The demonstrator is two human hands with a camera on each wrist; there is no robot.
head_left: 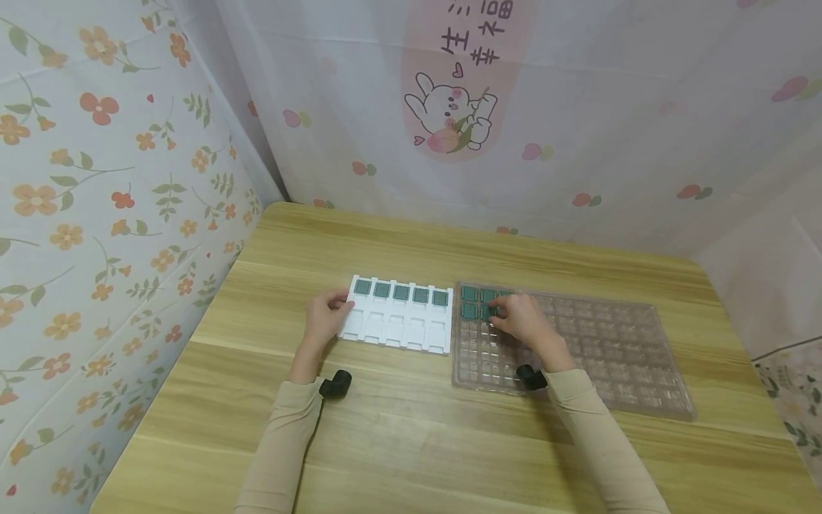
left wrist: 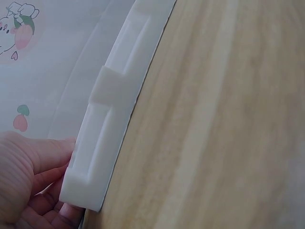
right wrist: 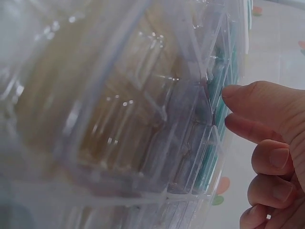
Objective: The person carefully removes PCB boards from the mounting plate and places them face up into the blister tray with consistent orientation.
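I list one white tray (head_left: 394,330) on the wooden table (head_left: 385,446), long axis left-to-right, right end slightly nearer the person; left hand (head_left: 326,318) pinching its left end; right hand (head_left: 525,321) at green chips (head_left: 469,311) in the adjacent clear tray (head_left: 606,350), grip I cannot tell.

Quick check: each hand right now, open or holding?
Left hand: holding the white tray by its left end.
Right hand: at a green square in the clear tray; grip cannot be told.
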